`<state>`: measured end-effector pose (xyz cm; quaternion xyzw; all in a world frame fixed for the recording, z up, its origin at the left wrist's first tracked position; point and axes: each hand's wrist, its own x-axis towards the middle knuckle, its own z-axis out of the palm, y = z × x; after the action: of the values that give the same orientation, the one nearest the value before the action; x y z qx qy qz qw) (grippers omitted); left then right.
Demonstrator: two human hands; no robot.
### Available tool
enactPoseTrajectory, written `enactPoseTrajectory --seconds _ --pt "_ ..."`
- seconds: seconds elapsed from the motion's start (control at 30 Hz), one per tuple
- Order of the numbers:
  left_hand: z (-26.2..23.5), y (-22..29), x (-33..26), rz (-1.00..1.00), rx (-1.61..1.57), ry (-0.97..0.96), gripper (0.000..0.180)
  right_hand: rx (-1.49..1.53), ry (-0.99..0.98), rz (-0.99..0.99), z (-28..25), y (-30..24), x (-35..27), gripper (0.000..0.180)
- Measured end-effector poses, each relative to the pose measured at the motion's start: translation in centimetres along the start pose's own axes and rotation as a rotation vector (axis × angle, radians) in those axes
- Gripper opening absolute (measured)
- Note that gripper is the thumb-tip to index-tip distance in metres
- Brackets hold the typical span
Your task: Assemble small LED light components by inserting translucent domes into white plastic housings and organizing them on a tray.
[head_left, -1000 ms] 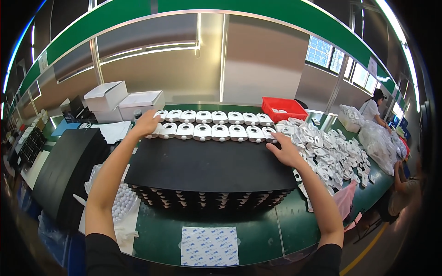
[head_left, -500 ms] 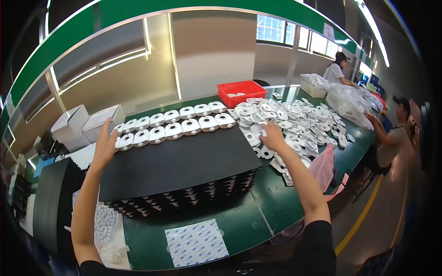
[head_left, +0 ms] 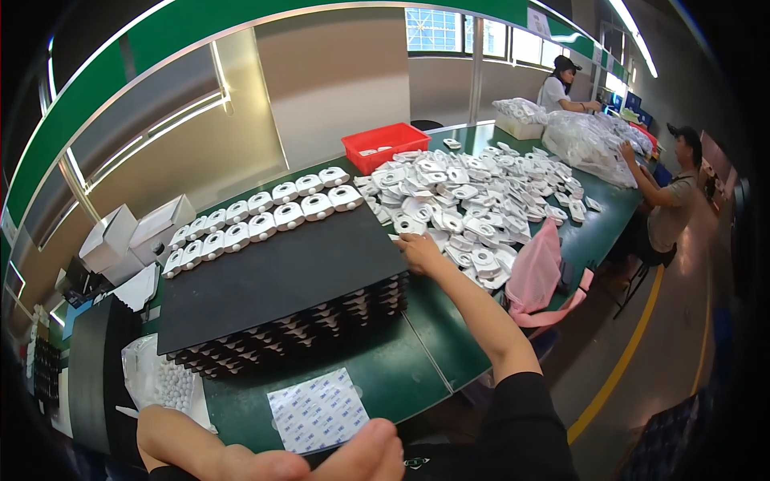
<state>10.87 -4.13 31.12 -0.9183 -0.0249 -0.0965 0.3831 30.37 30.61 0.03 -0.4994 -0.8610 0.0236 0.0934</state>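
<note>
My right hand (head_left: 420, 253) is beside the right corner of the black board stack, its fingers closed at the edge of the heap. A white plastic part (head_left: 394, 237) shows at its fingertips, mostly covered by them. My left hand (head_left: 353, 458) is close to the camera at the lower edge, fingers stretched out and partly cut off, with nothing visible in it. Two rows of white plastic housings (head_left: 262, 226) with dark round holes stand along the far side of the black board (head_left: 281, 276). More housings show between the boards beneath.
A heap of loose white parts (head_left: 473, 192) covers the right of the green table (head_left: 385, 353). Around it are a red bin (head_left: 387, 149) and a pink mesh bag (head_left: 535, 268). Nearer are a patterned sheet (head_left: 318, 410) and bagged white balls (head_left: 172, 385). Two people work at the far right.
My left hand has left the far left end of the rows and come back toward me. My right hand has drawn from the heap to the board's corner. The view has shifted right.
</note>
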Motion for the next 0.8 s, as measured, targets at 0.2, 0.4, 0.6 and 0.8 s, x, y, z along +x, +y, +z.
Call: enactPoseTrajectory --seconds 0.2,0.4,0.6,0.8 --pt "-0.7 2.5 2.1 0.004 -0.025 0.141 0.022 -0.036 0.073 -0.014 -2.3 0.0 -6.7 0.040" --pt "-0.2 4.9 4.9 -0.114 -0.384 0.154 0.050 0.116 0.310 -0.150 -5.7 1.5 -15.2 0.043" --pt "2.2 5.1 6.9 0.107 -0.873 0.230 0.055 0.284 0.433 -0.138 -9.7 1.2 -19.9 0.036" --pt "3.8 1.9 6.2 0.108 -0.827 0.301 0.039 0.389 0.496 -0.165 -11.9 2.6 -21.0 0.032"
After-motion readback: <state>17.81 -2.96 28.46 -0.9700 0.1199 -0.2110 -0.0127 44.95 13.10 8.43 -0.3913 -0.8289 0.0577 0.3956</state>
